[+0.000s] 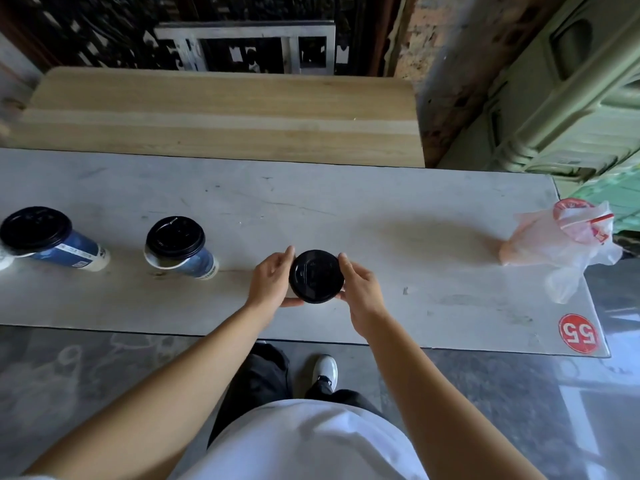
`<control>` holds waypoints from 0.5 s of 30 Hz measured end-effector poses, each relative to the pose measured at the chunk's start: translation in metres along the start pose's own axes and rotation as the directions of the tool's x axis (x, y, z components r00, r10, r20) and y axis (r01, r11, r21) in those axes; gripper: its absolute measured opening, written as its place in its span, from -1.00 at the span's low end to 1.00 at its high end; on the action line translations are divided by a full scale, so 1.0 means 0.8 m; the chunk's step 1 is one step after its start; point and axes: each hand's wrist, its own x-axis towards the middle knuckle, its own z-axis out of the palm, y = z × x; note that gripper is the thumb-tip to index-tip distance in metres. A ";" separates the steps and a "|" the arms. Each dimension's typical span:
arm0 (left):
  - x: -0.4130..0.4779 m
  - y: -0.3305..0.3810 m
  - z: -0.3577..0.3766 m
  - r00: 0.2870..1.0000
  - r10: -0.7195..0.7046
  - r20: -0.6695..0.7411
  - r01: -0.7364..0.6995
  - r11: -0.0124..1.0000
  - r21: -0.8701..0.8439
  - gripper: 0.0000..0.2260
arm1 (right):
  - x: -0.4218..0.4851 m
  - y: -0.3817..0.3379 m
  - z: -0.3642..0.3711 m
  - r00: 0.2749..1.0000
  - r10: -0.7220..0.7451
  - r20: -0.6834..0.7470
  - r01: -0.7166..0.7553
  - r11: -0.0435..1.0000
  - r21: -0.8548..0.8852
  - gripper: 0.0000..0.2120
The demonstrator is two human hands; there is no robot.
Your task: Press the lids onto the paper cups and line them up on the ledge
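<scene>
left hand point(268, 282) and right hand point(363, 292) grip the black lid point(316, 276) by its rim from opposite sides, probably to seat it evenly on a cup hidden beneath; two lidded cups point(175, 242) stand left of it.

Far out to the right of the right hand point(363, 292) I see a thin plastic bag point(540, 244) lying slumped, with something printed red and white inside its upper end. Nearer me, also well right of that hand, a round red sticker point(577, 333) bears 55. Beyond the hand lie pale wooden boards point(221, 116), with a grey metal frame point(242, 31) behind them. Below the hand a white shoe point(325, 370) stands on the grey floor point(104, 368).
</scene>
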 end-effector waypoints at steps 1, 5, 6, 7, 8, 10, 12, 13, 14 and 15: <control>-0.002 -0.004 0.000 1.000 -0.013 0.000 0.013 1.000 -0.021 -0.66 | 0.001 0.000 0.000 1.000 0.006 0.006 -0.005 1.000 -0.017 -0.69; -0.005 -0.012 0.000 1.000 -0.007 -0.030 0.005 0.996 -0.088 -0.71 | 0.000 -0.002 0.006 0.997 0.064 0.041 -0.063 0.998 -0.023 -0.67; -0.005 -0.012 -0.001 0.999 0.002 -0.034 -0.006 0.995 -0.095 -0.71 | 0.001 -0.002 0.009 0.997 0.062 0.052 -0.062 0.998 -0.015 -0.66; -0.003 -0.011 -0.001 0.999 0.011 -0.035 -0.015 0.994 -0.107 -0.70 | 0.002 -0.002 0.011 0.997 0.053 0.057 -0.053 0.999 -0.012 -0.65; -0.002 -0.010 -0.001 0.999 0.021 -0.033 -0.025 0.992 -0.120 -0.69 | 0.004 -0.001 0.013 0.998 0.040 0.055 -0.039 0.999 -0.017 -0.65; -0.001 -0.008 -0.002 0.998 0.067 -0.014 -0.068 0.990 -0.121 -0.67 | 0.008 0.002 0.015 0.999 0.001 0.035 0.000 0.999 -0.036 -0.66; 0.000 -0.009 -0.003 0.993 0.119 0.011 -0.117 0.988 -0.100 -0.69 | 0.011 0.005 0.016 0.999 -0.033 0.021 0.034 0.998 -0.058 -0.66; 0.001 -0.010 -0.004 0.991 0.129 0.019 -0.127 0.987 -0.098 -0.71 | 0.012 0.006 0.016 0.999 -0.043 0.019 0.045 0.997 -0.066 -0.66; 0.002 -0.010 -0.004 0.991 0.132 0.024 -0.129 0.987 -0.099 -0.72 | 0.012 0.007 0.017 0.999 -0.049 0.018 0.050 0.997 -0.066 -0.66; 0.003 -0.010 -0.005 0.990 0.134 0.030 -0.131 0.986 -0.100 -0.73 | 0.012 0.007 0.018 0.999 -0.052 0.018 0.053 0.996 -0.065 -0.66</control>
